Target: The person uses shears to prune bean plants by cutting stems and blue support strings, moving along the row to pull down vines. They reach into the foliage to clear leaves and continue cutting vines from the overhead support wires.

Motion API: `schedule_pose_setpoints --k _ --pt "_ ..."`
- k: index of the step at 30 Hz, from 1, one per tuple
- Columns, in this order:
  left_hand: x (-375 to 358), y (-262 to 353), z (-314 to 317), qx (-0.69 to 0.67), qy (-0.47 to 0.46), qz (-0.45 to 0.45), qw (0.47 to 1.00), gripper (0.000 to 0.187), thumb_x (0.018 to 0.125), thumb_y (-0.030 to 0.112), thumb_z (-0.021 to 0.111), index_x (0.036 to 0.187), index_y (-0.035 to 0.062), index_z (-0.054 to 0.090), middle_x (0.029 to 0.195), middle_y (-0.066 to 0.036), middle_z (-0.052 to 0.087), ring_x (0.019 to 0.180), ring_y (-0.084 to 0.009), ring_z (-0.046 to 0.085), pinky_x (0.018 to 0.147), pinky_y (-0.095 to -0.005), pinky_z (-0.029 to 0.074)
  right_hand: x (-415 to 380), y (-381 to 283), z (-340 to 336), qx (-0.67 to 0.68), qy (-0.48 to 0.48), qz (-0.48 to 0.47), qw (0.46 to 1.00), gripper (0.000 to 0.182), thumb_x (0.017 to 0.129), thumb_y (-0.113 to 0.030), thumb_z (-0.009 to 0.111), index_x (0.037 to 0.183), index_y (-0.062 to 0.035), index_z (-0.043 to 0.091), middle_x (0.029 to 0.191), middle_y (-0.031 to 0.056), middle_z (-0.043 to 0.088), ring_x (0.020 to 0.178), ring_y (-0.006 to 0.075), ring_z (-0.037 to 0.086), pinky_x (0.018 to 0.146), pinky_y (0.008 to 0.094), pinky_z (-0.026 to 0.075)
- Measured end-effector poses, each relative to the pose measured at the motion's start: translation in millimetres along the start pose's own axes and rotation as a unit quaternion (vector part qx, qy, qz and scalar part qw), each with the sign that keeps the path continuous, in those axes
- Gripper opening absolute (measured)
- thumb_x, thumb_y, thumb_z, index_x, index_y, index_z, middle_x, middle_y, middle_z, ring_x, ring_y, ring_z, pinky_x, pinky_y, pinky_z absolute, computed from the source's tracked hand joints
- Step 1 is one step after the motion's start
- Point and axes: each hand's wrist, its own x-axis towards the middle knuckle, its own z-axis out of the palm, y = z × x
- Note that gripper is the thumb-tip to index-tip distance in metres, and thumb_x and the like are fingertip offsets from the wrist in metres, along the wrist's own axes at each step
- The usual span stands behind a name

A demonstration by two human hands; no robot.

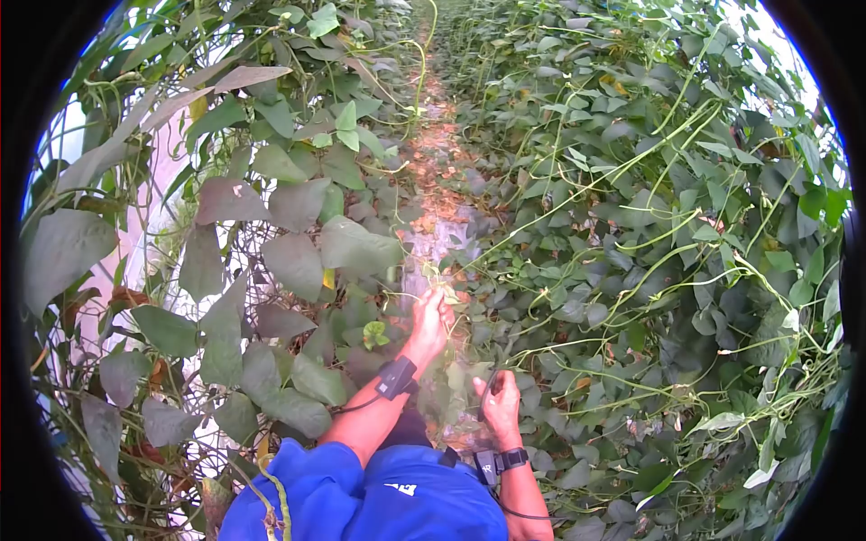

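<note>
So I'm in the narrow path (439, 236) between 2 walls of climbing plants, and both my arms are reaching forward in front of me. My left grip (433, 314) is the further one, out over the middle of the path, with the fingers curled in tight around a bit of leafy vine (435, 278) — pale green bits poke out at the top of my fist. More leaves hang just below that hand, though I can't tell if they're on the same stem.

My right grip (501, 397) sits lower and nearer my body, beside the right-hand plants (631, 298), thumb up and fingers bent partway in. Can't tell if there's anything in it, it's too small to make out.

I've got a dark device (395, 378) strapped on my left wrist and another box (488, 466) on my right, each with a thin cable. Blue shirt (433, 505) at the bottom, big dull leaves (293, 266) close by on my left, a long thin pod (281, 496) down near my left sleeve — and brown dry leaves (442, 200) scattered along the path.
</note>
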Motion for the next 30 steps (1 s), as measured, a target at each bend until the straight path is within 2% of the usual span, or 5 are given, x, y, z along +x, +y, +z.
schedule_pose_setpoints --k 5,8,21,29,30 --pt "7.2 7.2 19.7 -0.039 0.028 0.045 0.998 0.013 0.093 0.014 0.044 0.082 0.01 0.048 0.058 0.004 0.038 0.047 -0.0061 0.033 0.044 -0.0219 0.029 -9.8 -18.0 -10.6 0.047 -0.056 -0.026 0.997 0.031 0.083 -0.03 0.065 0.082 -0.0031 0.05 0.068 -0.0004 0.047 0.063 0.009 0.043 0.059 0.0258 0.041" --pt "5.4 10.7 36.5 -0.071 0.031 0.05 0.996 0.014 0.093 0.015 0.041 0.083 0.0089 0.05 0.057 0.003 0.038 0.046 -0.0071 0.033 0.045 -0.0222 0.028 -20.3 -33.7 1.3 0.203 -0.227 0.155 0.94 0.039 0.09 -0.044 0.049 0.088 -0.0056 0.055 0.072 -0.0024 0.046 0.066 0.0092 0.046 0.061 0.0252 0.043" --pt "-5.2 1.4 34.9 -0.171 0.015 -0.005 0.985 0.019 0.095 0.021 0.041 0.078 0.0119 0.047 0.053 0.005 0.034 0.044 -0.0077 0.031 0.046 -0.024 0.027 16.8 -12.0 36.5 0.481 -0.298 0.289 0.773 0.049 0.087 -0.054 0.05 0.101 -0.0072 0.049 0.088 0.0055 0.057 0.076 0.0218 0.06 0.072 0.035 0.048" --pt "-14.8 8.8 28.3 -0.18 0.051 -0.072 0.98 0.027 0.093 0.024 0.04 0.068 0.0128 0.04 0.049 0.005 0.031 0.041 -0.0083 0.028 0.044 -0.0247 0.024 17.6 -12.0 33.8 0.363 -0.122 0.224 0.896 0.038 0.091 -0.037 0.052 0.066 -0.0098 0.046 0.049 0.0005 0.043 0.038 0.0123 0.041 0.036 0.0267 0.033" --pt "-14.9 9.2 21.9 -0.125 0.051 -0.089 0.987 0.045 0.092 0.031 0.042 0.052 0.0156 0.028 0.048 0.002 0.024 0.044 -0.0118 0.026 0.046 -0.027 0.022 12.6 -24.5 28.7 0.379 -0.106 0.245 0.886 0.034 0.09 -0.033 0.055 0.065 -0.0121 0.047 0.049 -0.0038 0.039 0.038 0.0083 0.035 0.036 0.0238 0.025"
